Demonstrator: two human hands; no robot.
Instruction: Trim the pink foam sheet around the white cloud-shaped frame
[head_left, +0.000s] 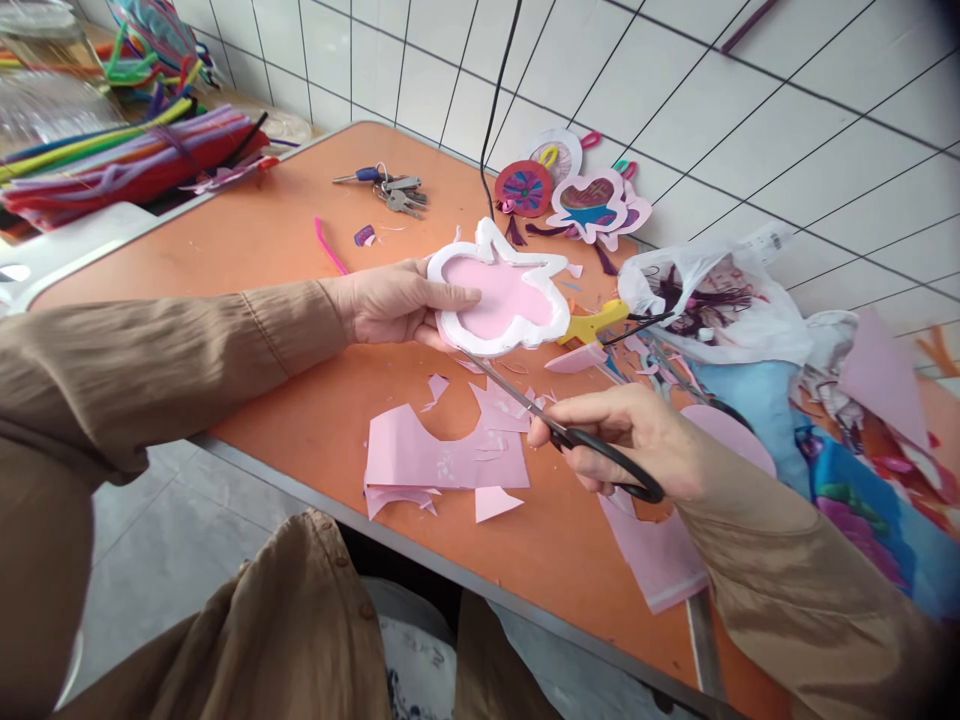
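Note:
My left hand (405, 302) grips a cloud-shaped craft piece (502, 295), its thumb on the pink middle and its fingers underneath. A raised white border runs round the pink centre. In my right hand (630, 430) is a pair of black-handled scissors (577, 445), blades pointing up and left to the lower edge of the piece. Whether the blade tips touch that edge I cannot tell. Below, a cut pink sheet (442, 455) with a curved notch lies on the orange table (285, 420), small pink scraps around it.
A glue gun with a yellow part (596, 322) lies right of the piece. Behind are finished ornaments (525, 190) and keys (401, 190). A white plastic bag (750, 310) and a blue bag (757, 400) crowd the right. Bundled pipe cleaners (150, 170) lie at the upper left.

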